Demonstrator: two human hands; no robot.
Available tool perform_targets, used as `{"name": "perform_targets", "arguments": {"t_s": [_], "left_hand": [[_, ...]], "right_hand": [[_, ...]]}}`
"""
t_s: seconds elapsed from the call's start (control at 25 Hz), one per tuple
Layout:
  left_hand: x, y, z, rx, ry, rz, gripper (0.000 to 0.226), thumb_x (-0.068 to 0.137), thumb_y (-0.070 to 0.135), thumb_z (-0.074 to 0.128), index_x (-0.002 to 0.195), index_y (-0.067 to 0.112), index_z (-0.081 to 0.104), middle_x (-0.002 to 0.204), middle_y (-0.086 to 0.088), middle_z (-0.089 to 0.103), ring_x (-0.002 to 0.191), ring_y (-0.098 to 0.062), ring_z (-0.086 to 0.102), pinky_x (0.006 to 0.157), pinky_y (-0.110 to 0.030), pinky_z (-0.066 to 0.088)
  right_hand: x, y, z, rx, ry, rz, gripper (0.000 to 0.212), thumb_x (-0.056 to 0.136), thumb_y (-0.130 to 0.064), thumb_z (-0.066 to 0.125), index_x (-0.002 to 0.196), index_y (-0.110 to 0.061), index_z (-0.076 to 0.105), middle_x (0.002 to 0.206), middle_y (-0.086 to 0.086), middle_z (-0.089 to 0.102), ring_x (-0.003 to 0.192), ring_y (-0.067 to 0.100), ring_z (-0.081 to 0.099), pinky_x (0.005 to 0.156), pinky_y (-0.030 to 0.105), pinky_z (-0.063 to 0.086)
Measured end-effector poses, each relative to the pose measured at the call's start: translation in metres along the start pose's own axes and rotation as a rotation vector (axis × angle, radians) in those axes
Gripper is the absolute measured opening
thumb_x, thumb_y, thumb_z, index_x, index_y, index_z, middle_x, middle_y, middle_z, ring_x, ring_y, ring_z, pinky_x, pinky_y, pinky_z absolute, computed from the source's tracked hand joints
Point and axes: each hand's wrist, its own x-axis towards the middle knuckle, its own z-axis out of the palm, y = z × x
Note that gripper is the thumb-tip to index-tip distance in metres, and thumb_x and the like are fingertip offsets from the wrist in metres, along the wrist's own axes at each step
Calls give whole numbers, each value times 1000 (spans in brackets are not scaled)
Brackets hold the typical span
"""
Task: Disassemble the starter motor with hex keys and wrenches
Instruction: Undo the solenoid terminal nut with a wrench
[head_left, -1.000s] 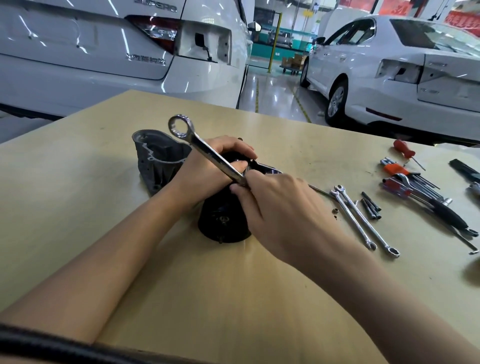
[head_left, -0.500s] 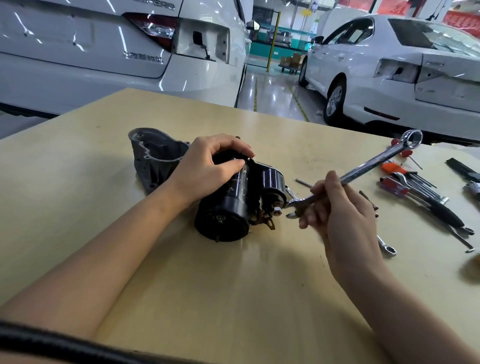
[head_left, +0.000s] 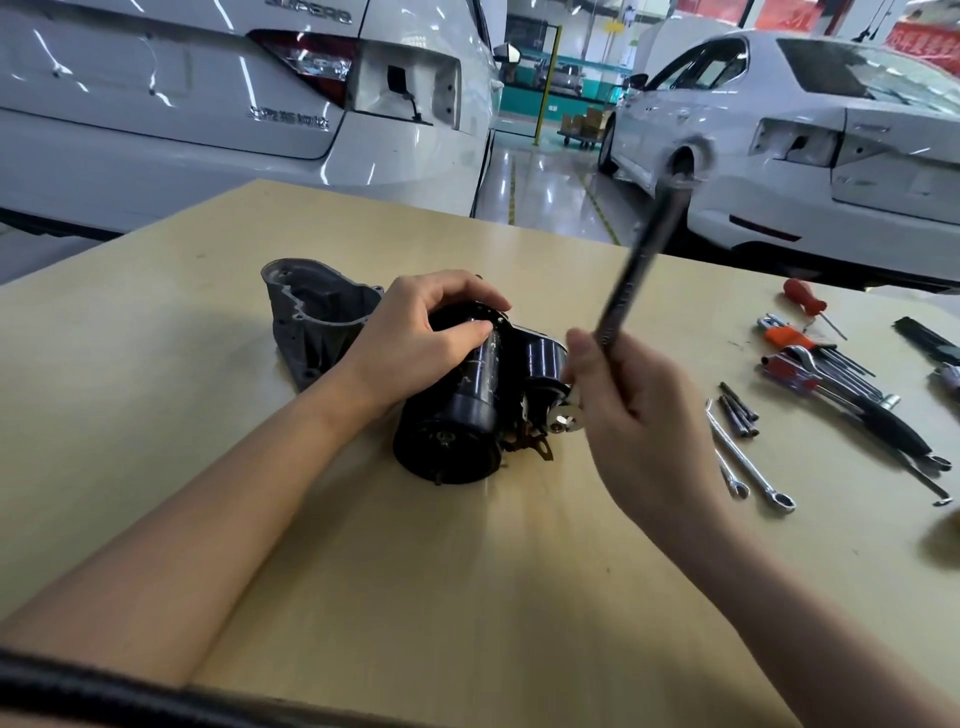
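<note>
Starter motor (head_left: 462, 395) lies lengthwise, end cap toward camera; left hand (head_left: 415, 338) grips body, right hand (head_left: 639, 410) clenches wrench (head_left: 631, 275) (blurred).

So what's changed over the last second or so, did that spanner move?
Yes. The right hand has swung the wrench from lying across the starter motor out to the right, then tipped it upright, its lower end now at the motor's right side. The left hand holds the motor as before; the table tools haven't moved.
</note>
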Motion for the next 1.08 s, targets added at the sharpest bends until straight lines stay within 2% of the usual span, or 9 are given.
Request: {"name": "perform_targets", "arguments": {"t_s": [0.16, 0.24, 0.32, 0.44, 0.48, 0.56, 0.68, 0.76, 1.08], "left_hand": [[1, -1, 0, -9, 4, -2, 28, 85, -7, 62, 97, 18, 68, 100, 1, 72, 95, -7, 66, 87, -17, 50], [2, -2, 0, -18, -1, -9, 28, 85, -8, 62, 102, 14, 66, 107, -3, 70, 100, -10, 65, 90, -19, 49], [2, -1, 1, -19, 8, -11, 29, 84, -9, 62, 103, 13, 65, 107, -3, 70, 103, -9, 65, 94, -19, 48], [1, 1, 1, -11, 7, 2, 28, 85, -9, 61, 102, 14, 66, 107, -2, 70, 105, -7, 64, 97, -17, 46], [1, 2, 1, -9, 6, 3, 29, 85, -9, 61, 102, 14, 66, 107, -3, 70, 105, -6, 64, 96, -16, 46], [0, 2, 0, -7, 10, 7, 29, 85, -9, 61, 102, 13, 66, 108, -4, 70, 106, -7, 64, 96, -15, 45], [0, 3, 1, -1, 10, 8, 28, 85, -9, 61, 103, 11, 66, 108, -4, 70, 107, -8, 64, 97, -16, 45], [0, 3, 1, 7, 10, 4, 27, 85, -9, 61, 104, 10, 66, 108, -3, 70, 107, -8, 64, 97, -17, 45], [0, 3, 0, 7, 8, -16, 27, 85, -8, 61, 104, 11, 67, 108, -3, 71, 107, -11, 64, 99, -24, 47]], "right_hand": [[14, -26, 9, -444, -354, -221, 38, 99, -36, 42, 65, -27, 27, 54, -8, 35, 47, 15, 32, 47, 32, 25], [15, -31, 11, -513, -438, -261, 40, 99, -36, 40, 65, -28, 23, 58, -9, 35, 48, 14, 32, 47, 33, 20], [14, -33, 3, -344, -353, -230, 39, 99, -33, 46, 63, -27, 31, 52, -9, 36, 46, 15, 34, 48, 30, 24], [24, -18, -27, -213, -101, 15, 42, 99, -32, 48, 62, -12, 48, 45, -1, 51, 49, 17, 51, 49, 24, 36], [29, -10, -39, -261, -116, 115, 44, 98, -32, 48, 62, -7, 51, 45, 1, 53, 48, 18, 53, 49, 25, 39], [30, 9, -59, -520, -316, 294, 46, 99, -28, 45, 66, 3, 52, 51, 5, 49, 50, 26, 48, 46, 26, 35], [16, 32, -65, -891, -628, 332, 41, 100, -29, 39, 68, -3, 47, 65, 7, 46, 60, 21, 41, 52, 32, 26], [7, 39, -61, -950, -642, 326, 44, 100, -36, 34, 66, -9, 41, 66, 3, 45, 59, 18, 41, 49, 30, 26], [-2, 39, -55, -1158, -554, 200, 49, 99, -42, 21, 69, -16, 49, 66, -5, 48, 61, 17, 47, 47, 27, 27]]}}
